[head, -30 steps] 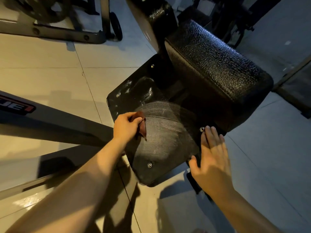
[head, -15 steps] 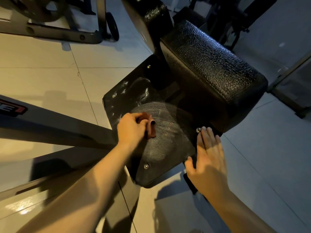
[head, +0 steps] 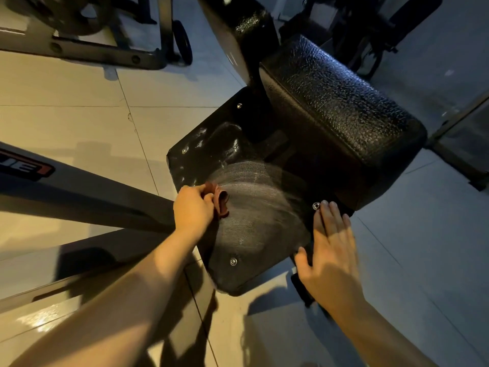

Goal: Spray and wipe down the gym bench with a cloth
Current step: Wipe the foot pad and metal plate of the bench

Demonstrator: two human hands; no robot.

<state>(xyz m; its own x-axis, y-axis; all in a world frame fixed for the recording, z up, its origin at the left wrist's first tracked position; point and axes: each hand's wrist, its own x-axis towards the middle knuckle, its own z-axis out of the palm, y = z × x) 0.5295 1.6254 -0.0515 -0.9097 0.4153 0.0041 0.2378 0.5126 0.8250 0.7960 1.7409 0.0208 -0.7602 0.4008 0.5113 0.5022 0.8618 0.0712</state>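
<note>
A black gym bench fills the middle of the view: a flat lower panel (head: 254,234) with silver rivets, and above it a thick textured pad (head: 336,112). The panel's middle looks dull and streaked, while shiny wet spots sit near its far left corner. My left hand (head: 193,207) grips a bunched reddish-brown cloth (head: 221,201) and presses it on the panel's left side. My right hand (head: 330,247) lies flat with straight fingers on the panel's right edge, fingertips beside a rivet. No spray bottle is in view.
A second black pad (head: 238,30) rises behind the bench. A dark metal beam (head: 79,197) with a red-edged label runs in from the left, under my left arm. A machine frame (head: 105,54) with a small wheel stands at the upper left. Pale floor tiles (head: 66,115) surround everything.
My left hand slid the cloth right across the panel and has come back toward the panel's left side. My right hand stayed flat on the right edge.
</note>
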